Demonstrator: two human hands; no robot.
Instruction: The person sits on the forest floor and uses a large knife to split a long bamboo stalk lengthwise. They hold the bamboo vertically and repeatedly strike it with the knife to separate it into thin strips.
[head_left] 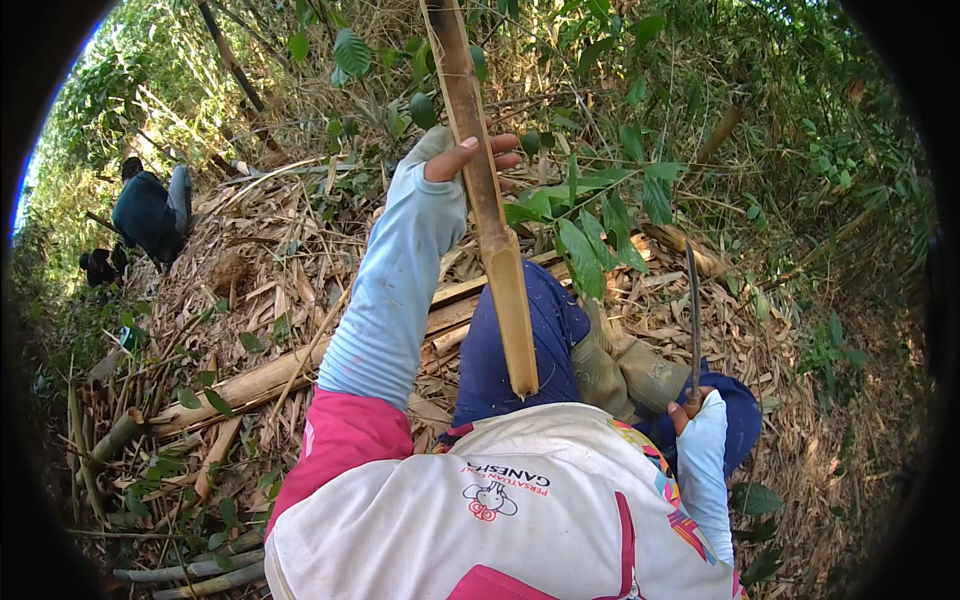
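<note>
The person's left hand [470, 160] was wrapped around a split length of bamboo [490, 200], fingers curled over its front and thumb behind, gripping it above the middle of the part that showed. The right hand [693, 412] was clenched low by the right knee around the handle of a slim, dark blade [692, 320] (most likely a long knife), which stood nearly upright from the fist.

The bamboo ran almost vertically through the view: its long axis leaned slightly, the top passing out of the upper edge and the cut lower end pointing down toward the person's lap, just in front of the blue trousers [520, 350]. It hung clear of the ground, above a thicker pole [260, 385] lying across the dry leaf litter [270, 260].

To work the piece well, the left hand would probably need a firm hold with fingers kept off the side the blade meets, and the strip held steady along its own line so any cut followed the grain. Another person [150, 210] crouched well apart at upper left.
</note>
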